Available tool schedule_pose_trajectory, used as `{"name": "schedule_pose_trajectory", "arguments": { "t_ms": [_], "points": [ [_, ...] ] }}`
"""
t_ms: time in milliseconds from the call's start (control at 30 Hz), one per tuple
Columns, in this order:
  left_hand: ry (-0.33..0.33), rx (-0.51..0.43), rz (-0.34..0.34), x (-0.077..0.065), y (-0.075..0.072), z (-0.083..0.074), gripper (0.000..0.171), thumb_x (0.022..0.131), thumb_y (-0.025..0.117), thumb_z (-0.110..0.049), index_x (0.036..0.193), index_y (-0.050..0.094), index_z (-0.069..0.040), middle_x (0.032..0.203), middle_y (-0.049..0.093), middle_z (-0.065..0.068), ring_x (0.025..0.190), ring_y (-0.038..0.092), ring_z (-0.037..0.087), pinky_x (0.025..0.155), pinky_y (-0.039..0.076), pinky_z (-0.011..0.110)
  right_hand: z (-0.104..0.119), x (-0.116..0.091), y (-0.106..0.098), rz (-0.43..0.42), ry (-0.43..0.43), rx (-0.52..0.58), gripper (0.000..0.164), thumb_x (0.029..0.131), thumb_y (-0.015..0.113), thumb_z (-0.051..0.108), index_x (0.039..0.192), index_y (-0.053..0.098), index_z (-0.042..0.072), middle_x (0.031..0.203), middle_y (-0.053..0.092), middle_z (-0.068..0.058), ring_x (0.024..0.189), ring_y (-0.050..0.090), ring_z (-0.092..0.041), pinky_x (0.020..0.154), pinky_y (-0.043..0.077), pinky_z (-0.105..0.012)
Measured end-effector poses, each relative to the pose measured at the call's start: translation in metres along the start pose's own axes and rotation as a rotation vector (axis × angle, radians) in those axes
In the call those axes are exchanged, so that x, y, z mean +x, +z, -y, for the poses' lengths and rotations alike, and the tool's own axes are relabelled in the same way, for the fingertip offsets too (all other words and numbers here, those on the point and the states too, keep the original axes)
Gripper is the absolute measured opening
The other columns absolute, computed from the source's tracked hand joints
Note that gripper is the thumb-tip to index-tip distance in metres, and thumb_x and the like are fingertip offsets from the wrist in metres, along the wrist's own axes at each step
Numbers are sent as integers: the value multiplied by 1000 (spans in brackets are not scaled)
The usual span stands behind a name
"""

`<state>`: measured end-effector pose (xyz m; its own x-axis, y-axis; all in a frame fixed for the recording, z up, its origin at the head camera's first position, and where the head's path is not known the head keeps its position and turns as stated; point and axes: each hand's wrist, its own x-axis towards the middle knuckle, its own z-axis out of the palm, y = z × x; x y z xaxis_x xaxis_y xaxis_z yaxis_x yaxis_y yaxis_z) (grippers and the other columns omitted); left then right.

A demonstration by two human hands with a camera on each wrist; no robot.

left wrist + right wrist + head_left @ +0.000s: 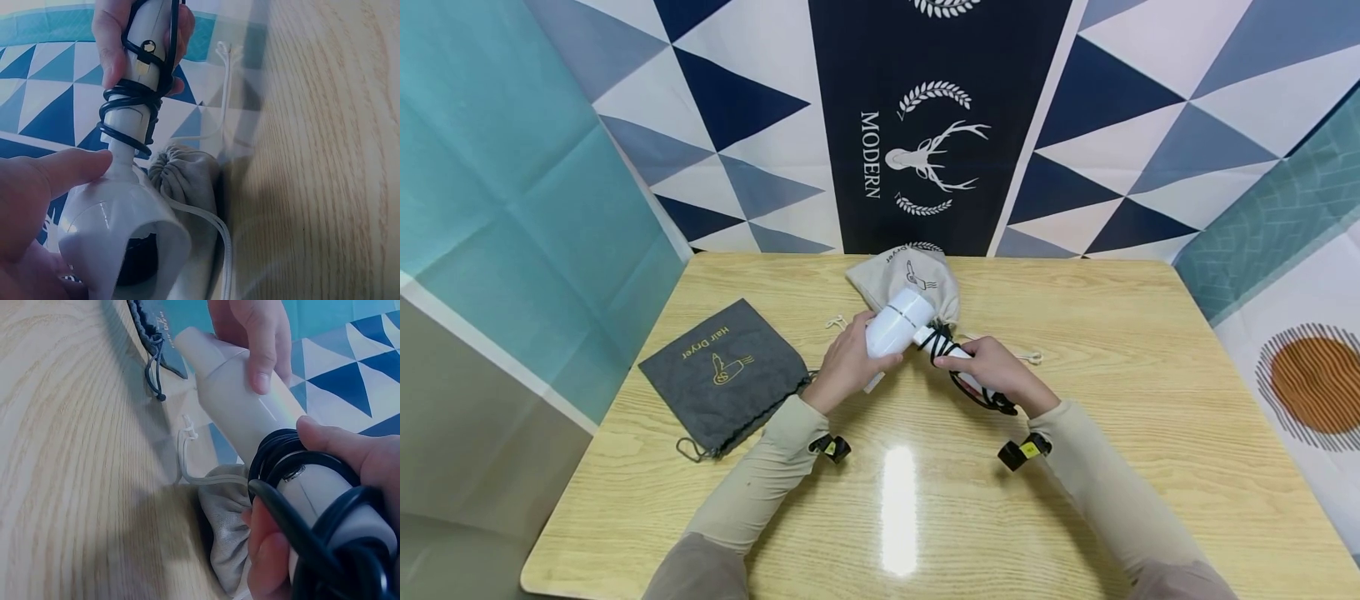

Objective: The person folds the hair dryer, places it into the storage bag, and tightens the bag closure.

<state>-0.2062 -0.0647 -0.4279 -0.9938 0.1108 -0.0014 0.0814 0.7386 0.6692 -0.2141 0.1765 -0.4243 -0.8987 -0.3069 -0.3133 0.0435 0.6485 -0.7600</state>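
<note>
Both hands hold a white hair dryer (pixel 898 323) above the table. My left hand (pixel 847 360) grips the barrel from the side, its thumb near the neck in the left wrist view. My right hand (pixel 992 367) is curled round the handle (pixel 312 494), which has a black cord (pixel 281 456) wound about it in several loops. The wide nozzle (pixel 150 250) shows in the left wrist view, with a dark opening. Just behind the dryer lies a light grey drawstring bag (pixel 917 271) with a dryer drawing on it, its neck gathered and its white strings loose.
A dark grey drawstring bag (pixel 722 367) printed "Hair Dryer" in yellow lies flat at the left of the wooden table (pixel 1112 333). A patterned cloth wall (pixel 760 125) stands along the table's far edge. Black wrist cameras (pixel 1024 452) are strapped to both sleeves.
</note>
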Motion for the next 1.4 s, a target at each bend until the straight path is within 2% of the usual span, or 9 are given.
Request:
{"name": "schedule_pose_trajectory", "arguments": {
  "t_ms": [267,500,733,967,1100,1233,1400],
  "points": [
    [-52,-34,41,5,-3,-3,80,88,68,-48,149,33,-11,130,56,15,105,59,31,79,51,45,0,-2,6,10,-3,-23,49,84,69,54,63,51,14,51,47,4,48,43,-12,52,40,-28],
    [-66,-60,55,10,-4,-3,77,90,62,-52,149,33,-12,139,52,14,108,59,30,80,52,43,1,-4,12,23,-15,-12,45,83,72,52,70,59,11,52,47,4,47,44,-11,50,42,-27],
    [-73,-67,97,13,-6,-3,78,91,60,-54,150,32,-10,144,49,17,119,55,34,91,48,48,2,-8,19,35,-38,-33,41,83,72,49,77,66,8,55,51,3,49,47,-12,51,43,-28],
    [-118,-97,155,15,-6,0,82,91,59,-56,153,26,-13,142,49,20,113,58,35,86,48,45,4,-11,22,62,-73,-38,41,85,71,48,81,67,8,54,52,2,48,47,-12,52,44,-29],
    [-112,-121,186,15,-4,2,85,91,59,-56,154,20,-15,146,45,22,120,55,37,93,46,49,5,-13,22,67,-92,-53,42,85,71,47,84,68,6,54,53,2,48,48,-11,51,44,-29],
    [-100,-128,211,15,-1,3,85,91,57,-57,155,16,-19,150,40,23,128,50,40,99,43,54,4,-14,22,62,-113,-77,38,85,71,45,79,66,7,54,52,3,47,47,-11,51,43,-29],
    [-103,-131,201,14,4,3,82,91,57,-58,154,20,-20,148,44,21,119,55,37,93,46,50,3,-15,22,69,-119,-95,37,86,70,45,79,66,9,55,52,3,48,47,-11,52,44,-29]
  ]
}}
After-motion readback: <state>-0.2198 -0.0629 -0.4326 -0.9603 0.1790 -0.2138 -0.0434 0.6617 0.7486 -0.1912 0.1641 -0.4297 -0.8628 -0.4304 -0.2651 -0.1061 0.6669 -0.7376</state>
